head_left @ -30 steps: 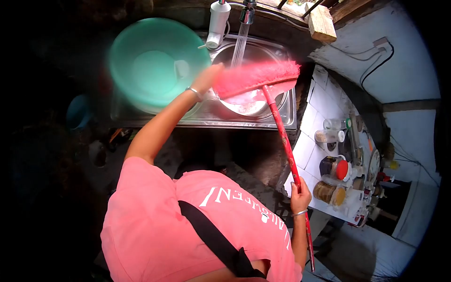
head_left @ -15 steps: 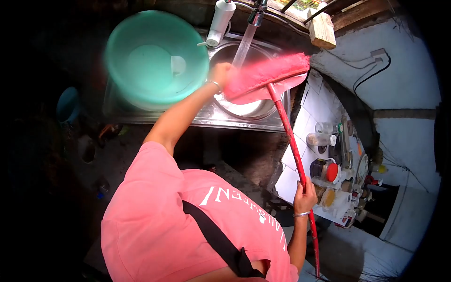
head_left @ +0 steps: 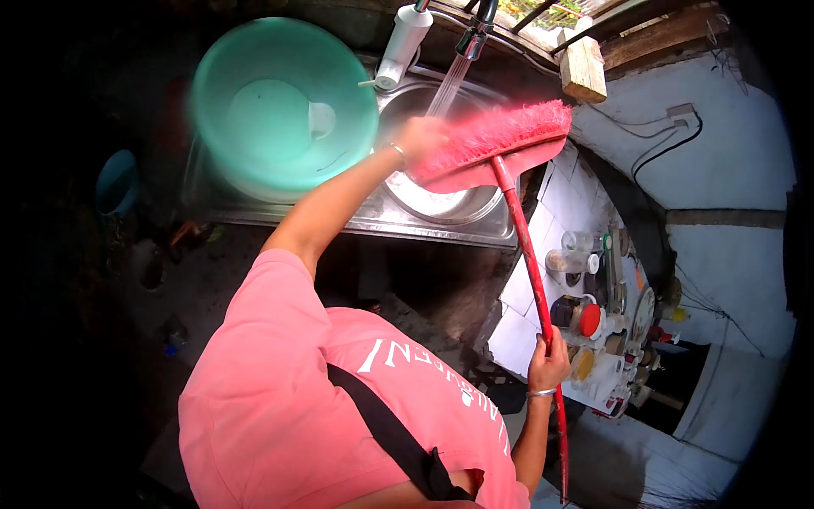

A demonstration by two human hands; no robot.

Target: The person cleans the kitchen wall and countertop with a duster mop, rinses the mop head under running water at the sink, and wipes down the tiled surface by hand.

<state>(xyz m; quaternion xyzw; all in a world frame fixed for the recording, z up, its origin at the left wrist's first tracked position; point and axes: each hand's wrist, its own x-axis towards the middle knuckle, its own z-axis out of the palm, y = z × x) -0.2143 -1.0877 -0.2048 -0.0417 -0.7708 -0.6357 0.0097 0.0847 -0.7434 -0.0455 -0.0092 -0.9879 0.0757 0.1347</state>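
A red broom (head_left: 509,140) lies across the right side of the steel sink (head_left: 398,222), its pink bristles facing up. My right hand (head_left: 549,360) is wrapped round the lower part of its red handle. At the left end of the bristles is my left hand (head_left: 421,140), blurred, with its fingers hidden among or behind them. Water runs from the faucet (head_left: 471,42) into the round basin, just behind the bristles. Left of the basin sits a large green tub (head_left: 271,119) with a pale object inside.
A white cylindrical device (head_left: 404,47) stands behind the sink. On the right, jars (head_left: 572,261) and containers crowd a white tiled counter (head_left: 519,293). A wood block (head_left: 582,66) juts out by the window bars. A blue container (head_left: 117,182) is at the far left.
The broom head has shifted right and slightly up in view, and my left hand has moved right along with it. My right hand still grips the handle.
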